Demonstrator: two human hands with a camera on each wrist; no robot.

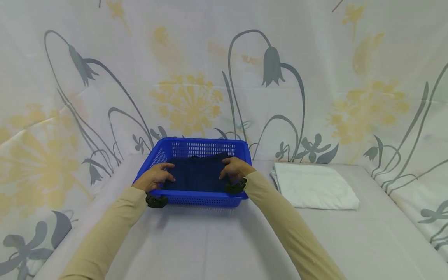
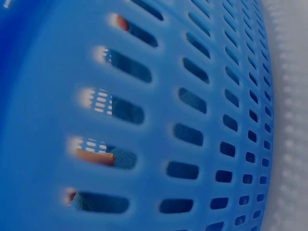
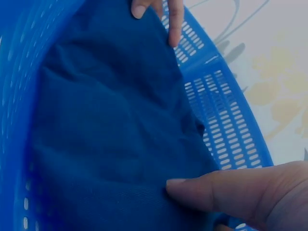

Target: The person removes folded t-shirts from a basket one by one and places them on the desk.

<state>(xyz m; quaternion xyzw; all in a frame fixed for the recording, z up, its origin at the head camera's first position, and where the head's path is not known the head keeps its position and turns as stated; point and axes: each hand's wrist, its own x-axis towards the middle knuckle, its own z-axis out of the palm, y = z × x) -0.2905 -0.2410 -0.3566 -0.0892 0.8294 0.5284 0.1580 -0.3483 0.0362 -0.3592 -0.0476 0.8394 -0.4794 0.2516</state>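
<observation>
A dark blue folded cloth (image 1: 196,173) lies inside the blue plastic basket (image 1: 196,196). Over its left end is my left hand (image 1: 155,175), thumb and index finger spread apart, tips at the fabric. In the right wrist view, the left thumb (image 3: 138,10) is on the cloth near its edge and another finger points down beyond that edge. My right hand (image 1: 236,169) grips the cloth's right end, its thumb (image 3: 202,192) lying on top and the other fingers mostly hidden past the edge. Through the slots in the left wrist view, a fingertip (image 2: 98,157) shows beside the cloth.
To the right of the basket lies a folded white cloth (image 1: 315,186) on the pale table cover (image 1: 210,241). A flower-printed curtain (image 1: 203,58) hangs behind and along both sides. The basket's slotted walls rise around both hands.
</observation>
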